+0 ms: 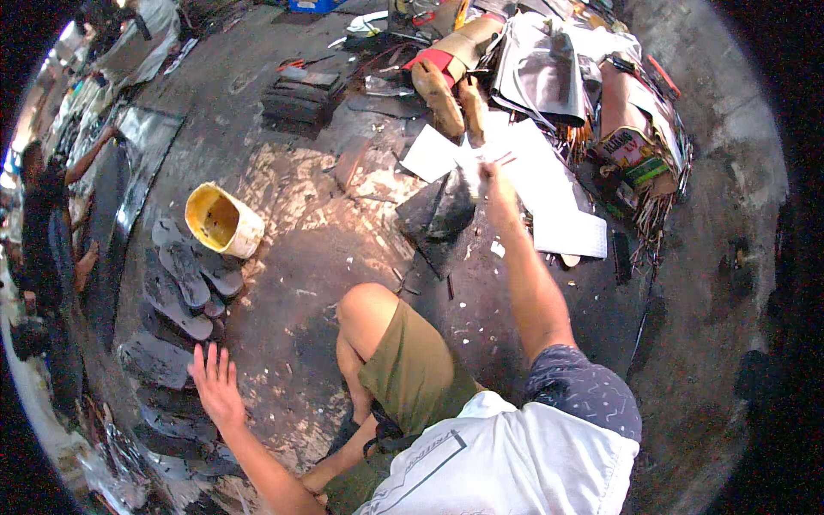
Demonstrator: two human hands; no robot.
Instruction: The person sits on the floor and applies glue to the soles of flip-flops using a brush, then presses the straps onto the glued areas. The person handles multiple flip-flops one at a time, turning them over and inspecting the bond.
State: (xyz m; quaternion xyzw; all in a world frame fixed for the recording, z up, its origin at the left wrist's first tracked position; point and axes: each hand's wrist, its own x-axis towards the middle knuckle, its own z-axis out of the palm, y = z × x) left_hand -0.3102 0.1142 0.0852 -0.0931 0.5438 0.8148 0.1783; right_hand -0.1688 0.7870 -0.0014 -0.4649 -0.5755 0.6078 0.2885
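My left hand [219,390] is stretched out at the left, fingers spread. Its fingertips are at the edge of a stack of dark grey shoe soles [159,360]; whether they touch is not plain. More soles [182,266] lie just beyond in a loose pile. My right arm reaches far forward. The right hand [491,170] looks closed beside white sheets [541,176], where strong glare hides what it holds. Close past it are two brown foot-shaped shoe lasts [439,101]. A dark block [451,206] stands just left of this hand.
A yellowish bucket [249,233] stands left of centre. Dark stacked pieces [300,96] lie at the back. At the back right are a grey folded sheet [539,73], a torn carton [635,129] and thin sticks. Another person [56,197] sits at the far left.
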